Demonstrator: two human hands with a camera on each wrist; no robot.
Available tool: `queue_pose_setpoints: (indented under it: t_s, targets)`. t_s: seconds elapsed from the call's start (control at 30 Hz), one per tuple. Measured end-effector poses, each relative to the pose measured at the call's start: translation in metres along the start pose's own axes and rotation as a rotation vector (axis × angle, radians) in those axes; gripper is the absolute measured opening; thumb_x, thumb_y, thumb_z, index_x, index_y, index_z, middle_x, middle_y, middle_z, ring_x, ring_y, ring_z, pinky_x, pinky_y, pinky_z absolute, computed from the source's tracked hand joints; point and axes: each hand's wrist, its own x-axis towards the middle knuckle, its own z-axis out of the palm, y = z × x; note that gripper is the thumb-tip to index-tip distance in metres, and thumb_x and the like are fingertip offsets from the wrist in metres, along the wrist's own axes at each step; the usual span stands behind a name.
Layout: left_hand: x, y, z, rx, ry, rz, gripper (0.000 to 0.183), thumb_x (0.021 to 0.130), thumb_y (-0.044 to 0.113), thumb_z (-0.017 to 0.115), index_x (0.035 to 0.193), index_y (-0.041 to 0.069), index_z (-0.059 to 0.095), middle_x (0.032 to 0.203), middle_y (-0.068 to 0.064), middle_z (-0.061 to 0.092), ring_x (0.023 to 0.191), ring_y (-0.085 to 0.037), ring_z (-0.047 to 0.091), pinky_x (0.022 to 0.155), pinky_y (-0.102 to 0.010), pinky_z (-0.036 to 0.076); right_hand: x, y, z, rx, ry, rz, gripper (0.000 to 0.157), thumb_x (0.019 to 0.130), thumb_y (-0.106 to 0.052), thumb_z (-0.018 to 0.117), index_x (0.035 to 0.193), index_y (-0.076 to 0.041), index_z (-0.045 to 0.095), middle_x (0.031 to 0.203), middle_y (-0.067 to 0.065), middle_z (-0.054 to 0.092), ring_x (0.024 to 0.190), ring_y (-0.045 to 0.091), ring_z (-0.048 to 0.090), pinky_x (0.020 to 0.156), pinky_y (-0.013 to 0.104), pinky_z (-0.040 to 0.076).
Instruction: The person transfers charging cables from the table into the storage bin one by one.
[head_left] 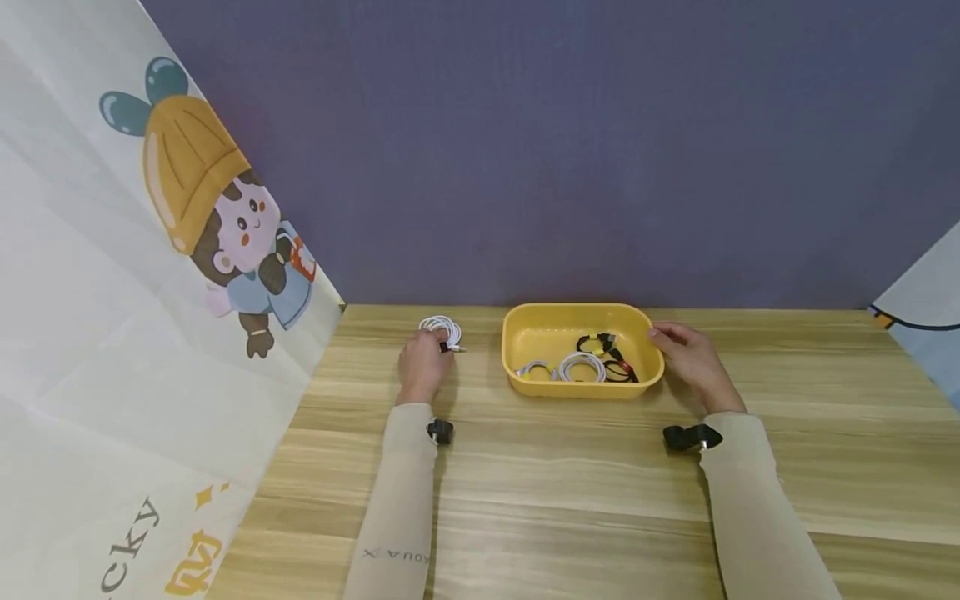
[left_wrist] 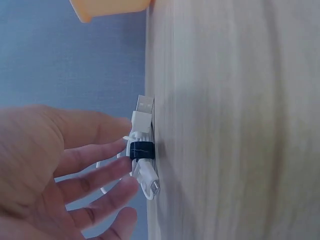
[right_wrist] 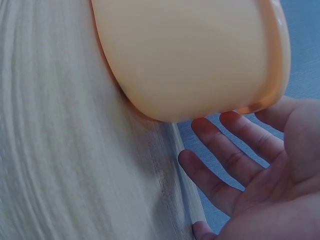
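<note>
A coiled white USB cable (head_left: 441,330) lies on the tabletop left of the yellow bin (head_left: 583,390). In the left wrist view a black strap (left_wrist: 142,150) binds the cable, with its USB plug (left_wrist: 143,112) at one end. My left hand (head_left: 424,364) is right at this coil, thumb and fingertips against its near side and fingers only loosely bent. My right hand (head_left: 693,364) pinches the bin's right rim, thumb over the edge and fingertips against the outer wall (right_wrist: 190,65). Inside the bin are a white coil (head_left: 582,367), a grey-white cable (head_left: 537,367) and black cables (head_left: 596,341).
The wooden table (head_left: 570,492) runs back to a dark blue-grey upright panel (head_left: 562,150). A white sheet with a cartoon figure (head_left: 225,208) hangs along the left side. Each wrist carries a small black camera mount (head_left: 690,437).
</note>
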Motion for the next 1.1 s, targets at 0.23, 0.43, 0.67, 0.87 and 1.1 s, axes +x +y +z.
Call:
queue_pose_setpoints:
  t_s: [0.23,0.43,0.67,0.87,1.1]
  targets:
    - [0.0018,-0.0021,0.0021,-0.032,-0.005,0.004,0.024,0.081,0.003,0.073,0.100,0.015,0.081,0.102,-0.018,0.076,0.095,-0.043,0.071,0.075,-0.056,0.054,0.0009,-0.0007,-0.0007,-0.010,0.004,-0.005,0.070,0.104,-0.053,0.049,0.153,-0.002,0.044,0.159,0.024,0.040,0.146,0.045,0.036,0.119,0.063,0.029]
    - [0.0021,-0.0055,0.0033,-0.052,-0.011,-0.014,0.028,0.081,0.003,0.073,0.105,0.014,0.081,0.105,-0.015,0.077,0.098,-0.039,0.071,0.078,-0.052,0.055,0.0020,-0.0008,-0.0001,-0.012,0.001,-0.008,0.069,0.105,-0.051,0.049,0.152,-0.001,0.044,0.159,0.024,0.041,0.146,0.045,0.036,0.120,0.063,0.028]
    - [0.0003,-0.0059,-0.0006,-0.086,-0.049,-0.055,0.028,0.083,0.003,0.074,0.106,0.016,0.081,0.110,-0.012,0.078,0.101,-0.038,0.072,0.082,-0.052,0.055,0.0012,-0.0019,0.0013,-0.004,0.007,-0.016,0.068,0.105,-0.051,0.049,0.151,-0.001,0.045,0.157,0.024,0.043,0.144,0.044,0.039,0.119,0.062,0.031]
    - [0.0001,-0.0061,-0.0021,-0.050,-0.082,-0.057,0.024,0.082,0.004,0.074,0.102,0.015,0.081,0.107,-0.012,0.078,0.098,-0.040,0.072,0.081,-0.052,0.056,0.0004,-0.0021,0.0008,-0.017,0.000,-0.022,0.068,0.105,-0.051,0.049,0.151,-0.001,0.046,0.157,0.024,0.043,0.143,0.044,0.039,0.118,0.061,0.031]
    - [0.0000,-0.0055,0.0000,-0.031,-0.118,-0.022,0.018,0.082,0.005,0.076,0.095,0.015,0.082,0.101,-0.011,0.078,0.095,-0.040,0.072,0.080,-0.053,0.056,0.0015,0.0022,-0.0012,-0.017,0.005,-0.019,0.069,0.104,-0.052,0.050,0.151,-0.001,0.046,0.157,0.024,0.043,0.144,0.044,0.038,0.119,0.062,0.030]
